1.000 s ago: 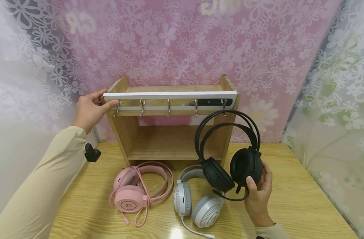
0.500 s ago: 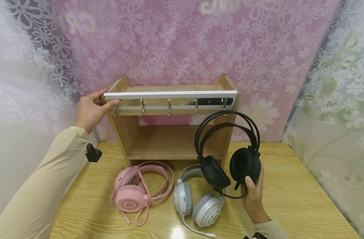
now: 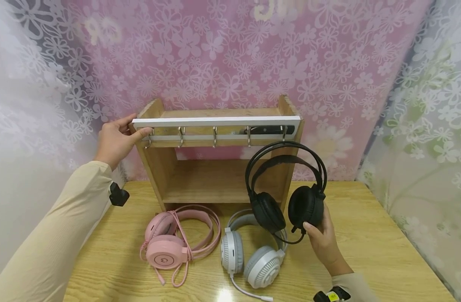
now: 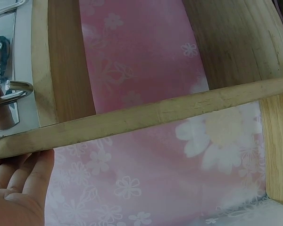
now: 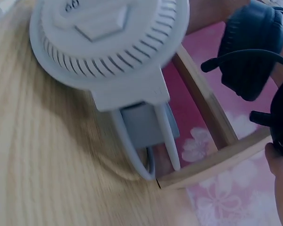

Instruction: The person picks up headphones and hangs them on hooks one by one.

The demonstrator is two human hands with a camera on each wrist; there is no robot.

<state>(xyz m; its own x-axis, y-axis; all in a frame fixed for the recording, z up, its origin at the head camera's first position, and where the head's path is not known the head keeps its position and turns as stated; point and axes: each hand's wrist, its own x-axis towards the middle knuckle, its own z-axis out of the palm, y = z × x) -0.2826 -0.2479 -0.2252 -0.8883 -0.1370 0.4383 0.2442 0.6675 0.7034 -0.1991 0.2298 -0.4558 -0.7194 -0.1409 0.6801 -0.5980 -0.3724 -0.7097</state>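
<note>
Left hand: we see our left hand [image 3: 115, 140] gripping the top left corner of the wooden rack [image 3: 158, 167], thumb laid on the white hook rail [image 3: 215, 121], fingers curled behind the side board; the left wrist view cuts the hand [image 4: 14, 188] off at the frame edge.
Right hand: our right hand [image 3: 321, 237] grasps the right earcup of the black headset [image 3: 287, 188], thumb on the cushion rim, most of the fingers hidden behind the cup; the right wrist view catches only a fingertip at its edge.
Black headset: held upright above the table [image 3: 366, 251], just in front of the rack's right side; its headband sits just below the rightmost hook [image 3: 284, 133], and we cannot tell whether the two touch. Its thin microphone arm curves below the cups.
White headset: lying on the table, its band partly hidden behind the black cups [image 3: 253, 258]; blurred and cut off in the right wrist view [image 5: 108, 42].
Pink headset: flat on the table left of the white one, cable looped over it [image 3: 177, 239].
Hooks: five along the rail, the leftmost partly covered by our thumb.
Backdrop: flowered lace curtain [image 3: 230, 54] over pink, lettering at the top too blurred to read.
</note>
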